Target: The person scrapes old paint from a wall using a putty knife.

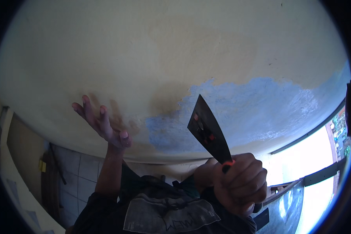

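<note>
My right hand [241, 181] is closed around the handle of a putty knife [207, 128], which has a wide dark metal blade and an orange and black grip. The blade points up and to the left, in front of the wall [111, 52]. Cream paint covers most of that wall, and a ragged-edged patch of bluish surface [248, 108] shows behind the blade and to its right. My left hand [105, 125] is raised near the wall, fingers spread, with nothing in it. Its shadow falls on the wall, but whether a fingertip touches the surface I cannot tell.
Pale floor tiles [86, 166] lie below on the left, near a dark thin bar [58, 165] and a brown wooden piece [50, 178]. At the right, a bright opening [307, 155] shows the outdoors beyond a shiny grey-blue panel [283, 207].
</note>
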The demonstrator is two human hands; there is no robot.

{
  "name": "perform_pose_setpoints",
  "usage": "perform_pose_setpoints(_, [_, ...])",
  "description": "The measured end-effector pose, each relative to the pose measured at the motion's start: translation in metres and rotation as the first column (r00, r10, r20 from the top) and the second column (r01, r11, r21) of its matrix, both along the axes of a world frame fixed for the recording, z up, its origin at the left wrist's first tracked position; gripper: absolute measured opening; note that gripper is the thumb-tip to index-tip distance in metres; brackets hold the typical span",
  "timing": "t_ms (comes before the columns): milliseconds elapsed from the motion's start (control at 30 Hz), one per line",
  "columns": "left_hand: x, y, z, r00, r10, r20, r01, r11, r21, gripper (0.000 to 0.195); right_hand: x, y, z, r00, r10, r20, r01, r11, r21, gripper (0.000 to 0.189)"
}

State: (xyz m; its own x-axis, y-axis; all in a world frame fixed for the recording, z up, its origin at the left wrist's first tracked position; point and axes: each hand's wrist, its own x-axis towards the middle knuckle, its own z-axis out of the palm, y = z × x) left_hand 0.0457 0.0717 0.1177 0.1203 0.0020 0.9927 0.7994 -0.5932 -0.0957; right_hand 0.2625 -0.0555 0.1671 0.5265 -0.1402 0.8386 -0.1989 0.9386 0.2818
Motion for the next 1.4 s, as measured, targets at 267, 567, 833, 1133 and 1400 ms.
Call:
perform_pose_setpoints(267, [0.006, -0.002, 0.0, 1.0, -0.027, 0.011, 0.027, 1.0, 0.014, 0.067, -0.001, 0.004, 0.006, 0.993, -0.053, 0.101, 0.066, 0.99, -0.128, 0.031])
perform_pose_setpoints(567, [0.001, -0.002, -0.002, 1.0, -0.007, 0.03, 0.008, 1.0, -0.009, 0.068, -0.008, -0.005, 0.0, 0.998, -0.053, 0.026, 0.054, 0.997, -0.052, 0.03])
perform_pose_setpoints(833, [0.006, -0.002, 0.001, 1.0, -0.02, 0.02, 0.021, 1.0, -0.011, 0.067, -0.001, -0.008, -0.003, 0.999, -0.021, -0.039, 0.022, 1.0, 0.006, 0.03])
perform_pose_setpoints(1133, [0.004, 0.001, 0.004, 1.0, -0.003, 0.013, 0.003, 1.0, 0.013, 0.066, 0.001, -0.003, 0.001, 0.993, -0.017, 0.115, 0.034, 0.988, -0.149, 0.031])
perform_pose_setpoints(1400, [0.003, -0.001, 0.001, 1.0, -0.013, 0.013, 0.013, 1.0, 0.0, 0.066, 0.001, -0.006, -0.004, 0.984, -0.034, 0.175, 0.069, 0.978, -0.197, 0.028])
